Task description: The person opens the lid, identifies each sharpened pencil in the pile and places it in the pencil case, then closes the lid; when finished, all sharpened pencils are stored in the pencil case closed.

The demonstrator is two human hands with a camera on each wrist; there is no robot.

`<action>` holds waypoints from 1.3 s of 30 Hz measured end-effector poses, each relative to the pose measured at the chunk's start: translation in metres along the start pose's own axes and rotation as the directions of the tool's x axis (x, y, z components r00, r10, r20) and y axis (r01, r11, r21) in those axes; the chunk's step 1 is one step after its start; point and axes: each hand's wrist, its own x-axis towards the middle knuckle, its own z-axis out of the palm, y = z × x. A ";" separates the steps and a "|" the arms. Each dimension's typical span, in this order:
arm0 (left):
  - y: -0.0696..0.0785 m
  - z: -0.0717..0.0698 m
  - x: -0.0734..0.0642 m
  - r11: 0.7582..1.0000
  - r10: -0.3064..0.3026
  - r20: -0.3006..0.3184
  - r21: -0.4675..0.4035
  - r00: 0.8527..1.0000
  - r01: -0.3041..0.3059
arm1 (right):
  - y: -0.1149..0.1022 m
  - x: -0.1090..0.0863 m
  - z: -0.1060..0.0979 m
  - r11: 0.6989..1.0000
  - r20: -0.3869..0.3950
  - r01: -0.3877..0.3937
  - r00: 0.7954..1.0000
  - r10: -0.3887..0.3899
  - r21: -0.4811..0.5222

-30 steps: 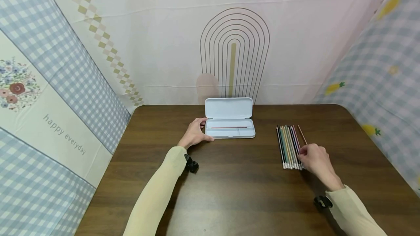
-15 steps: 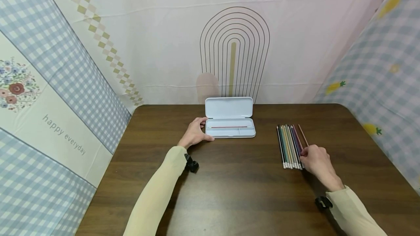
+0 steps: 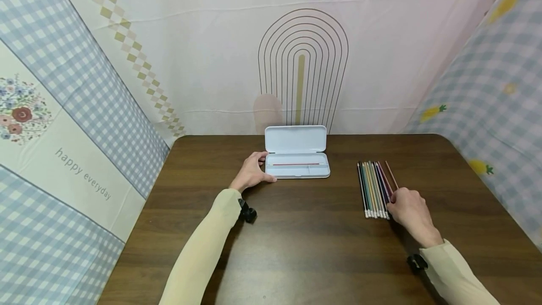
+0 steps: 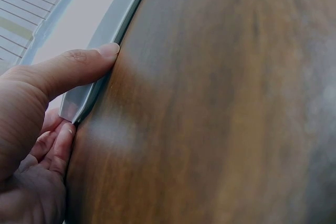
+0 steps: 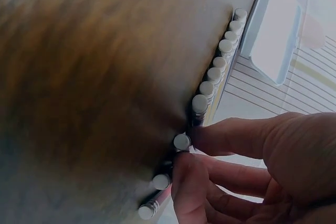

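Observation:
A pale blue pencil case (image 3: 295, 139) lies with its lid raised near the back edge of the table. Inside it is a thin red pencil (image 3: 292, 164). My left hand (image 3: 251, 172) grips the case's left end, thumb (image 4: 92, 64) on the front edge and fingers curled at the side. To the right, several pencils (image 3: 370, 189) lie side by side, white eraser ends (image 5: 214, 74) toward me. My right hand (image 3: 410, 208) pinches one pencil (image 5: 182, 141) near its eraser between thumb and forefinger, at the row's right side. Two more eraser ends (image 5: 161, 182) show just under the fingers.
The dark brown wooden table (image 3: 313, 244) reaches back to a white patterned cloth (image 3: 211, 69). Checked blue cloths hang at the left and right sides. A small black camera (image 3: 247, 212) is strapped to each wrist.
My right hand has shifted slightly right, and the pencil at its fingertips has come a little away from the row. The left hand and the case have stayed put.

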 end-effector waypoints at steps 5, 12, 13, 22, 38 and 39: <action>0.001 0.000 0.001 1.000 0.009 -0.004 0.005 1.000 -0.009 | -0.001 0.001 0.000 1.000 -0.014 0.006 1.000 -0.006 -0.006; 0.002 -0.001 0.000 1.000 0.008 0.000 -0.003 1.000 -0.008 | 0.000 0.002 0.001 1.000 -0.020 -0.004 1.000 0.004 -0.013; 0.003 -0.001 0.000 1.000 0.007 0.001 -0.003 1.000 -0.007 | 0.000 0.003 0.001 1.000 -0.019 -0.007 1.000 0.006 -0.014; 0.003 -0.002 -0.001 1.000 0.002 0.003 -0.011 1.000 -0.002 | 0.000 0.002 -0.001 0.998 -0.035 -0.061 0.998 0.061 -0.008; 0.003 -0.001 -0.002 1.000 0.005 0.004 -0.010 1.000 -0.005 | -0.005 -0.003 -0.001 0.995 -0.302 0.072 0.952 -0.048 0.069; 0.003 -0.001 -0.002 1.000 0.004 0.004 -0.011 1.000 -0.004 | -0.007 -0.002 -0.001 0.993 -0.310 0.092 0.948 -0.066 0.071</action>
